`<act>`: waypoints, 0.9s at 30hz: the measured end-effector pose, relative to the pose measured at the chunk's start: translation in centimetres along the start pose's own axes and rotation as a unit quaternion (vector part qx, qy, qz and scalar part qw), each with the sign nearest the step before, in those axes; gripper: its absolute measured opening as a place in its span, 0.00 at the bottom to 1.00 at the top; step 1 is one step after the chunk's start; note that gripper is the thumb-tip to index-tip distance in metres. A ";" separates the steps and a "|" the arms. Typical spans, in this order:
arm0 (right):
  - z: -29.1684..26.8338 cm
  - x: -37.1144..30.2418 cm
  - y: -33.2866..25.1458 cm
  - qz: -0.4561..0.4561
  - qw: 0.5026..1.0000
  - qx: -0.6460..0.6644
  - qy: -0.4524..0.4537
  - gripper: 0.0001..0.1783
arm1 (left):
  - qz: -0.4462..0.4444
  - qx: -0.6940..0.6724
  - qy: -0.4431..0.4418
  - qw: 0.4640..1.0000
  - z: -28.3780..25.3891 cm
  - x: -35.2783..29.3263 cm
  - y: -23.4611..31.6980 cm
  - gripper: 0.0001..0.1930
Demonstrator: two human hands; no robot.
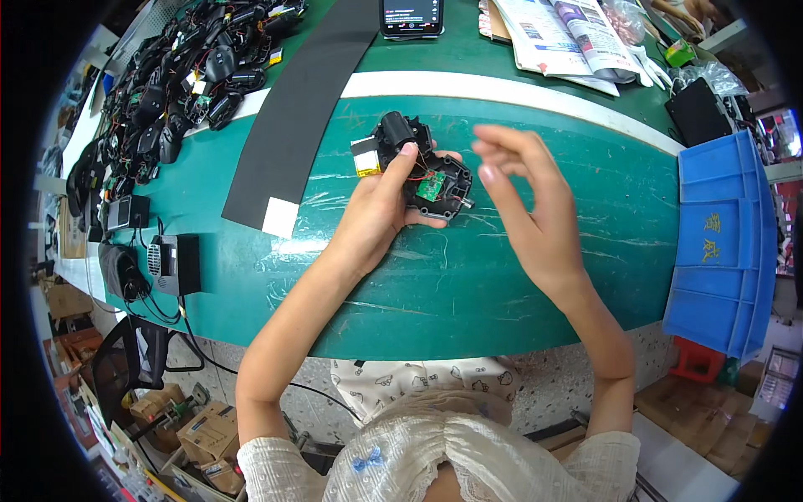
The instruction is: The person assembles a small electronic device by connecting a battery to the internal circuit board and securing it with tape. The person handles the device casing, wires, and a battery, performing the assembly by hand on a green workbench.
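My left hand [373,211] is closed around an opened black device housing [457,176], its thumb pressed on the upper part. Inside the housing sits a small green circuit board [431,186] with thin red wires. A black cylinder [396,131] lies at the upper end, and a flat silver battery pack [365,156] with a yellow end sticks out to the left. To the right of the housing, apart from it, my right hand [539,213] hovers with thumb and fingers spread. Nothing shows between them, though the fingertips are slightly blurred.
Piled at the far left are many black device assemblies [219,63]. A black mat strip [288,125] with a white square crosses the green table [393,314]. A phone [411,18] and magazines [569,42] lie at the back. Blue bins [721,243] stand right; a black speaker-like box [174,264] stands left.
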State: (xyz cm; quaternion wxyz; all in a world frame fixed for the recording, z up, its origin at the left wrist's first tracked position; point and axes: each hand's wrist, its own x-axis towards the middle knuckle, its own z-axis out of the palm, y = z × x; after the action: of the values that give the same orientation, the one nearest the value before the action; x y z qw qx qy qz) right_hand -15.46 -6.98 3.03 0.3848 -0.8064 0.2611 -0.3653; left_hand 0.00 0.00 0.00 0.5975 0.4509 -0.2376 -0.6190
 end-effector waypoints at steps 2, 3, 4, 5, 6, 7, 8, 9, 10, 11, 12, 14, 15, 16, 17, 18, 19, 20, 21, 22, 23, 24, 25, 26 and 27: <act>-0.8 -1.2 0.0 0.034 0.999 -0.008 -0.030 0.16 | 0.010 0.034 0.014 0.999 0.1 -0.1 -0.1 0.24; -1.1 -1.6 0.0 0.046 0.998 -0.002 -0.050 0.16 | 0.023 0.053 0.014 0.998 0.2 0.0 0.0 0.23; -1.2 -2.0 0.1 0.057 0.996 0.003 -0.070 0.17 | 0.035 0.072 0.016 0.997 0.2 0.0 0.0 0.23; -1.2 -2.2 0.3 0.069 0.994 0.009 -0.090 0.17 | 0.047 0.091 0.018 0.995 0.2 0.0 0.1 0.23; -1.1 -2.4 0.5 0.073 0.993 0.025 -0.092 0.17 | 0.049 0.093 0.014 0.994 0.3 -0.1 0.2 0.23; -0.8 -2.6 0.9 0.077 0.992 0.041 -0.094 0.17 | 0.051 0.095 0.010 0.994 0.3 -0.2 0.3 0.23; -0.6 -2.6 1.1 0.081 0.990 0.057 -0.096 0.17 | 0.052 0.097 0.006 0.994 0.4 -0.2 0.3 0.23; -0.5 -2.6 1.2 0.077 0.991 0.043 -0.096 0.16 | 0.050 0.100 0.002 0.994 0.3 -0.3 0.5 0.23; -0.4 -2.6 1.3 0.072 0.992 0.029 -0.096 0.16 | 0.048 0.103 -0.003 0.993 0.3 -0.3 0.6 0.23; -0.3 -2.6 1.5 0.067 0.993 0.015 -0.096 0.15 | 0.045 0.106 -0.008 0.993 0.2 -0.3 0.7 0.23; -0.2 -2.8 1.5 0.093 0.990 0.055 -0.090 0.15 | 0.042 0.110 -0.013 0.993 0.3 -0.4 0.7 0.23; 0.1 -3.0 1.7 0.146 0.977 0.134 -0.077 0.14 | 0.036 0.116 -0.024 0.992 0.4 -0.5 0.8 0.23; 0.0 -3.0 1.9 0.152 0.974 0.150 -0.079 0.13 | 0.036 0.116 -0.021 0.992 0.4 -0.5 0.8 0.22; -0.1 -3.0 2.1 0.159 0.970 0.166 -0.081 0.13 | 0.035 0.116 -0.019 0.992 0.4 -0.6 0.8 0.22; -0.2 -3.0 2.3 0.165 0.966 0.182 -0.083 0.13 | 0.035 0.116 -0.016 0.992 0.5 -0.6 0.8 0.22; -0.2 -3.0 2.2 0.162 0.965 0.191 -0.082 0.12 | 0.036 0.122 -0.013 0.992 0.5 -0.7 0.9 0.22; -0.3 -2.9 2.0 0.158 0.964 0.200 -0.080 0.12 | 0.038 0.128 -0.010 0.991 0.5 -0.7 0.9 0.22; -0.3 -3.0 1.8 0.154 0.963 0.209 -0.079 0.12 | 0.039 0.134 -0.006 0.990 0.5 -0.8 1.0 0.22; -0.3 -3.0 1.9 0.140 0.966 0.202 -0.079 0.12 | 0.042 0.139 -0.008 0.989 0.6 -0.8 1.0 0.22; -0.2 -3.1 2.0 0.125 0.969 0.196 -0.079 0.12 | 0.046 0.143 -0.010 0.989 0.6 -0.8 1.0 0.22; -0.2 -3.2 2.0 0.111 0.972 0.189 -0.079 0.12 | 0.049 0.147 -0.013 0.988 0.6 -0.8 1.0 0.22; -0.1 -3.2 2.0 0.095 0.977 0.177 -0.069 0.12 | 0.050 0.147 -0.010 0.988 0.6 -0.8 0.9 0.22; 0.0 -3.2 2.0 0.079 0.981 0.166 -0.059 0.13 | 0.051 0.148 -0.008 0.988 0.6 -0.8 0.9 0.22; 0.1 -3.2 2.0 0.063 0.985 0.154 -0.049 0.13 | 0.052 0.148 -0.006 0.988 0.6 -0.9 0.8 0.22; 0.2 -3.2 1.9 0.047 0.988 0.139 -0.039 0.14 | 0.056 0.149 -0.007 0.987 0.6 -0.9 0.8 0.22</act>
State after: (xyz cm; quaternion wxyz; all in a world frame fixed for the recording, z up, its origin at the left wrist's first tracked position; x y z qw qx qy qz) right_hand -17.53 -5.70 0.18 0.5199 -0.7453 0.2302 -0.3482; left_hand -0.18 0.58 1.20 0.5556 0.5169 -0.3565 -0.5450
